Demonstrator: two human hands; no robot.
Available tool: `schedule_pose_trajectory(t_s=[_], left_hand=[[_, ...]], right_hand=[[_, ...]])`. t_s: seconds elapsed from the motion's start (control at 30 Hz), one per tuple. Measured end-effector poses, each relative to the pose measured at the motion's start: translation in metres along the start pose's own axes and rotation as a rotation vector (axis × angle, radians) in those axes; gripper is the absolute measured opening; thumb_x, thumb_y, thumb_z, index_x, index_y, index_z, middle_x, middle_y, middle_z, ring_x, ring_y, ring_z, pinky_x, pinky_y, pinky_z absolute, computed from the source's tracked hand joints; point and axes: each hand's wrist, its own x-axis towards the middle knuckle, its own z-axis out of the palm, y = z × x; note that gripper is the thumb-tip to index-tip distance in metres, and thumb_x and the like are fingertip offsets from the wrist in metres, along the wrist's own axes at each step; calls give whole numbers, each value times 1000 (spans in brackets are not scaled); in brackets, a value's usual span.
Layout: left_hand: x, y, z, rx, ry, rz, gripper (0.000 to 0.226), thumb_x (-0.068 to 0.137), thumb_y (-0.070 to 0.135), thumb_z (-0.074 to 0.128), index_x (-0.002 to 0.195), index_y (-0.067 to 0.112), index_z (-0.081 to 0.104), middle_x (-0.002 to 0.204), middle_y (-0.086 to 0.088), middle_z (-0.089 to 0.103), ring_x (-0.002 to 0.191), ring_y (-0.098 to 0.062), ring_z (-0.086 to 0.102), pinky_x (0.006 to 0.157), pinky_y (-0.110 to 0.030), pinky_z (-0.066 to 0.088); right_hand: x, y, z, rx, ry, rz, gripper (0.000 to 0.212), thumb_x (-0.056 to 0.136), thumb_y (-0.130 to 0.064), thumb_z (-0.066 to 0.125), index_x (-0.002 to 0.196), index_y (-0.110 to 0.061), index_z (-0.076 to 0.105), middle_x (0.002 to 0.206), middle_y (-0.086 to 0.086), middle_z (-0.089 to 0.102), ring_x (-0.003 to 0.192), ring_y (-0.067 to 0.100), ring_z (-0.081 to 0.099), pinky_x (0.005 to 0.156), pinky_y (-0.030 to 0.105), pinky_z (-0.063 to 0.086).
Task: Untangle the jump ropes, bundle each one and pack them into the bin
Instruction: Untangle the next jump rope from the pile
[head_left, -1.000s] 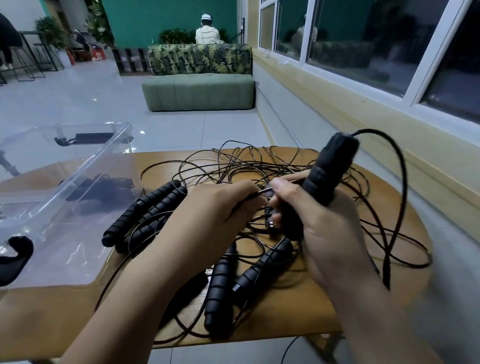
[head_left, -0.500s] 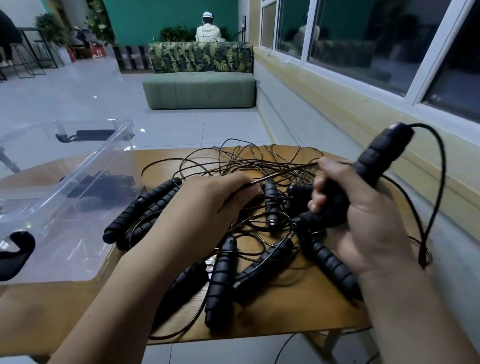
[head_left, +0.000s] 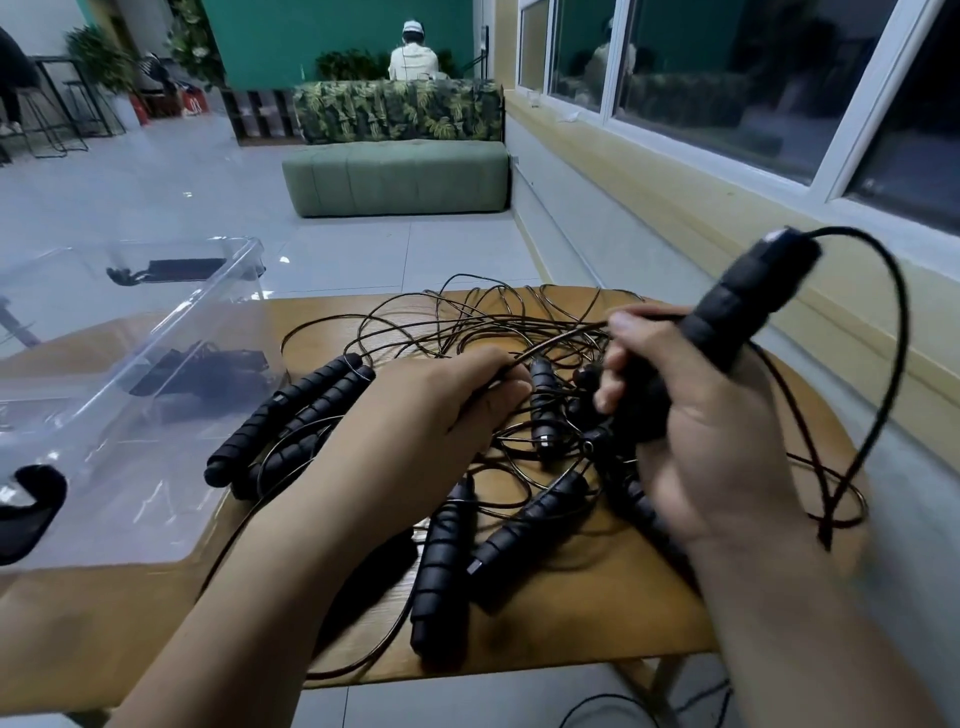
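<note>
1. Head view: your right hand was wrapped around a black foam handle. It held the handle above the table, tilted up toward the window side.
2. The held handle's cord left its top end, arched out to the right and dropped to the table's right edge.
3. Your left hand sat low over the ropes with its fingers curled, pinching a thin strand that ran across to your right thumb.
4. The tangle of jump ropes lay on the wooden table, between and beyond your hands, with its loops crossing one another.
5. 3 loose handles lay side by side just left of your left wrist. 2 front handles lay near the table's front edge, and 1 short handle sat between your hands.
6. The clear bin stood at the table's left end, just beside the 3 loose handles. Dark shapes showed through its wall, and I cannot tell whether they lay inside it.
7. Beyond the table stood a green bench, and a seated person was behind it.
</note>
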Motion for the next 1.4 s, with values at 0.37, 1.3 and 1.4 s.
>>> schedule_pose_trajectory(t_s=[0.37,1.3,1.4], left_hand=[[1,-1,-2,-5,-22,-12,33,107,46,44,106,24,69,67,12,64,66,-8,63,66,-37,53],[0,6,18,-174,-101,-19,10,107,26,60,105,24,69,79,10,71,75,-14,68,70,-41,54],[0,8,26,-86,-154,-33,16,109,31,55,101,23,67,78,12,71,70,-10,63,70,-40,51]], right_hand=[[6,-12,-17,83,-78,48,18,89,-19,78,99,-7,70,74,6,59,59,17,52,56,27,47],[4,-17,-16,27,35,-176,4,98,-9,73,97,-7,70,74,6,67,64,20,61,59,31,50],[4,-17,-13,53,13,-150,4,96,-10,74,96,-7,71,73,6,65,62,20,60,58,31,49]])
